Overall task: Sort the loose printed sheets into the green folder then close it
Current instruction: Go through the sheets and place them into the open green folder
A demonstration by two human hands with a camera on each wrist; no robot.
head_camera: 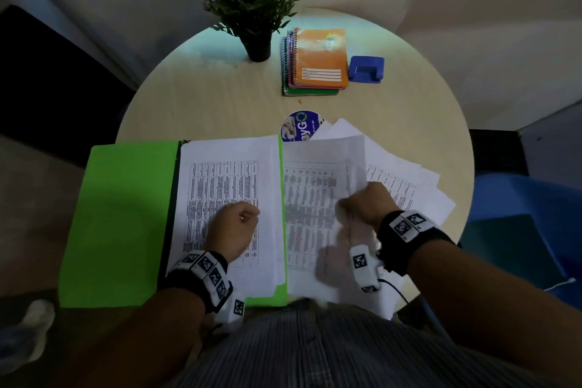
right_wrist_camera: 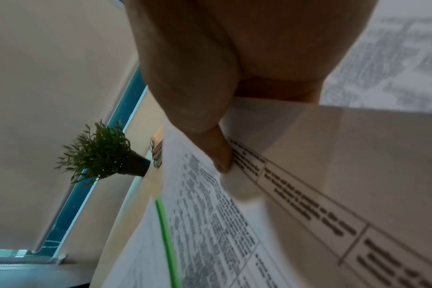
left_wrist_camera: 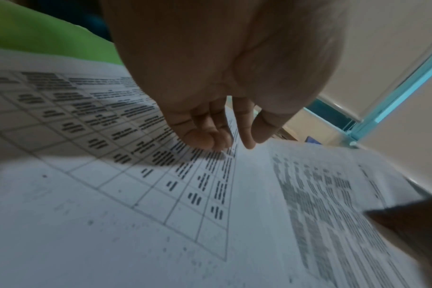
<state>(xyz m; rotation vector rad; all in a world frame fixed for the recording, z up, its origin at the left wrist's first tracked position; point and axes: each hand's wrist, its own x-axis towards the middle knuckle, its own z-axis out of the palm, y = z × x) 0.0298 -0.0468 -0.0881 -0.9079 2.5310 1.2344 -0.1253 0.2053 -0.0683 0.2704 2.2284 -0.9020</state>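
The green folder lies open at the near left of the round table. A stack of printed sheets fills its right half. My left hand rests on that stack; in the left wrist view its fingertips press down on the top sheet. Just right of the folder, my right hand pinches a printed sheet, blurred and lifted off the table. In the right wrist view the thumb clamps this sheet. More loose sheets lie fanned out underneath and to the right.
Behind the papers stand a potted plant, a pile of spiral notebooks and a blue hole punch. A round blue printed disc peeks out above the sheets. A blue chair is at the right; the table edge curves close.
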